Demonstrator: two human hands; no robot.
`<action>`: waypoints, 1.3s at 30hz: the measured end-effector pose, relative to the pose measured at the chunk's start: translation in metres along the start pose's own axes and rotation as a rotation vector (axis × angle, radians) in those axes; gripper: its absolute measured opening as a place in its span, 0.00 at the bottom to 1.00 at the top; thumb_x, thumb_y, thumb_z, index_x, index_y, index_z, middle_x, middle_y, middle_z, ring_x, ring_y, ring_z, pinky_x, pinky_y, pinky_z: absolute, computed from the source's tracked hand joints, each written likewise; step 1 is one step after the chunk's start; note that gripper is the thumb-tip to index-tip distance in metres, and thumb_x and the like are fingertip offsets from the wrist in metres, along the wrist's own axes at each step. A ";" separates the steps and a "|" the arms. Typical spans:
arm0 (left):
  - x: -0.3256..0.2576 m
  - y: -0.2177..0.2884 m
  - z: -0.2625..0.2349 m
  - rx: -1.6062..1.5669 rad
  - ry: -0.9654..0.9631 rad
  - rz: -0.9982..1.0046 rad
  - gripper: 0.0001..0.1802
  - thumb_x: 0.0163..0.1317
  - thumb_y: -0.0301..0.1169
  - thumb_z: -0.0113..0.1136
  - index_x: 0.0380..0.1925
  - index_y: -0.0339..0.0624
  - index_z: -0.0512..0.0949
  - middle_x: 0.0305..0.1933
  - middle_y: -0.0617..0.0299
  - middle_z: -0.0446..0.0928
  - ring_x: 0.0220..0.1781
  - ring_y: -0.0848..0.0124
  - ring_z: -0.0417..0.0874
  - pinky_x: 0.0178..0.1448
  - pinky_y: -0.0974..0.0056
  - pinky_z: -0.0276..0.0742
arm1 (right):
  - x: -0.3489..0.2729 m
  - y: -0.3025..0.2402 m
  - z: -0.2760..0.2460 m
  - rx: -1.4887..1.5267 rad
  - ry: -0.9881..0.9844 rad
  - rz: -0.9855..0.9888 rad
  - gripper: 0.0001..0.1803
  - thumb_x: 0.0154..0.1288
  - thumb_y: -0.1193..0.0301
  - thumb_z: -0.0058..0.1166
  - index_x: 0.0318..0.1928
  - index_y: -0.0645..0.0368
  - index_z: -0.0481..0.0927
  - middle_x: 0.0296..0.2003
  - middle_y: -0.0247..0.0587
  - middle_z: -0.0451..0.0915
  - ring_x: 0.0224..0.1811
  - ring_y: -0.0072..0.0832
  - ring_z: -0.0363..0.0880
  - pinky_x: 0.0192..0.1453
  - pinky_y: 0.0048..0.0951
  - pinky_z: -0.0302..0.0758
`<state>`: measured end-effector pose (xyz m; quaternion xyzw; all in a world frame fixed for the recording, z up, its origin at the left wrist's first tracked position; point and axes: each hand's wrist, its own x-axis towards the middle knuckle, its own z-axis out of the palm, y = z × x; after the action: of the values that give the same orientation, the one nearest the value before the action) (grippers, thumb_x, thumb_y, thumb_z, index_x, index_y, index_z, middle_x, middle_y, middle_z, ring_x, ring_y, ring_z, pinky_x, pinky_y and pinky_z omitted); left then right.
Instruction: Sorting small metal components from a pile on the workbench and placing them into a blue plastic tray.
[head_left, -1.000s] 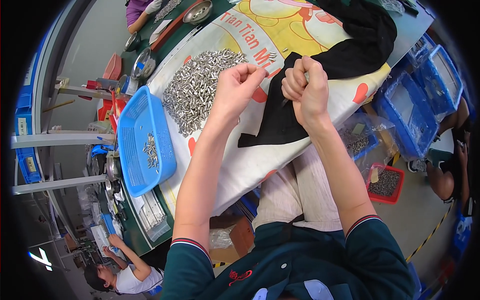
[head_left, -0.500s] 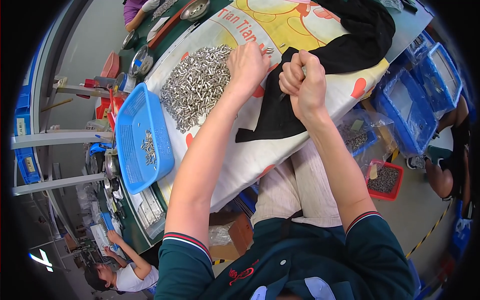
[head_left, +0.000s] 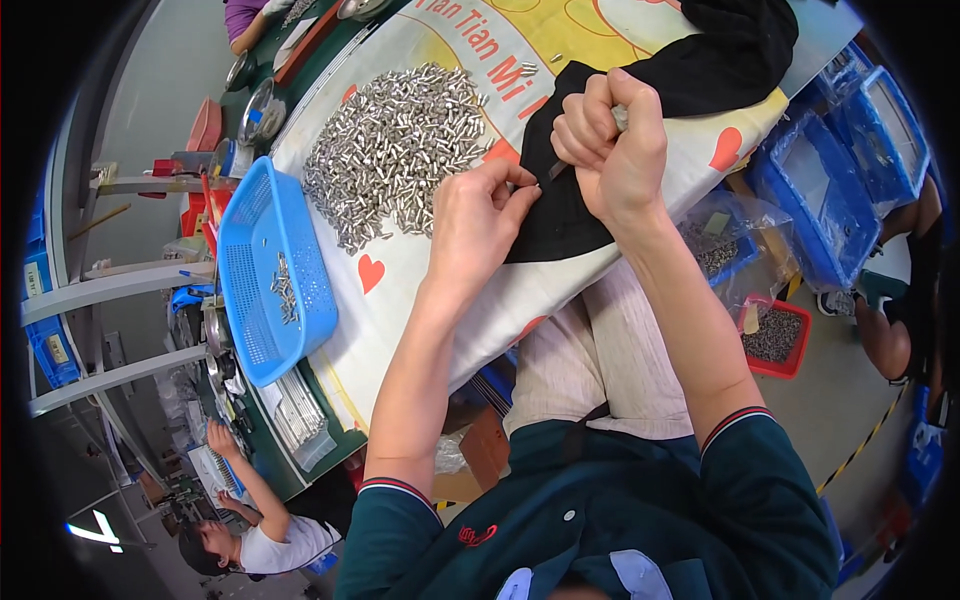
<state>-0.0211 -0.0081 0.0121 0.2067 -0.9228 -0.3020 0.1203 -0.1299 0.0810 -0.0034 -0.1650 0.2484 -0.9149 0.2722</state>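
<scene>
A slim tool [head_left: 558, 172] sits in the person's right fist [head_left: 615, 148], its body mostly swallowed by the grip and its thin, dark end slanting out toward the left. Right beside that end, the left hand [head_left: 476, 215] pinches a tiny piece [head_left: 541, 186], too covered by fingertips for me to make out its shape. Farther left, small silvery metal pins [head_left: 385, 150] lie heaped loosely, pointing every which way.

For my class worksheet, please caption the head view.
Left hand pinching beside right hand gripping a slim object over black cloth, near piled metal parts.
</scene>
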 end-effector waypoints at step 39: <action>0.002 -0.005 0.004 -0.107 -0.025 -0.081 0.03 0.48 0.21 0.61 0.23 0.33 0.78 0.12 0.73 0.61 0.16 0.84 0.56 0.20 0.73 0.52 | 0.001 0.004 0.006 -0.190 -0.188 0.092 0.23 0.65 0.62 0.33 0.13 0.54 0.54 0.09 0.27 0.50 0.10 0.15 0.43 0.16 0.21 0.44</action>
<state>-0.0227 -0.0110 0.0061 0.2334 -0.8977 -0.3579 0.1074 -0.1263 0.0751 -0.0002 -0.2633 0.3146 -0.8544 0.3188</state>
